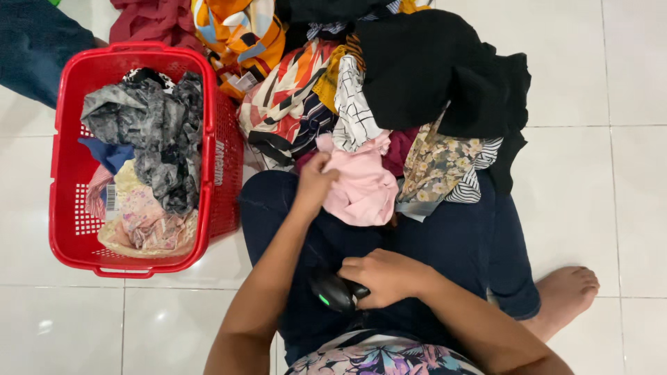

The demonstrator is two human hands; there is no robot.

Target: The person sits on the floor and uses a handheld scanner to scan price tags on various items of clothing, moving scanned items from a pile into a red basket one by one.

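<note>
My left hand (314, 182) grips a pink garment (361, 186) at the near edge of a big pile of mixed clothes (389, 90) on the floor in front of me. In my lap, my right hand (385, 276) is closed around a black handheld scanner (335, 292) with a small green light. I sit on the floor in dark blue trousers, one bare foot (564, 292) out to the right.
A red plastic laundry basket (221, 167) stands on the left, holding a grey patterned garment (149, 132) and other clothes. A person's dark blue sleeve (35, 48) shows at the top left. White floor tiles (611, 173) surround everything.
</note>
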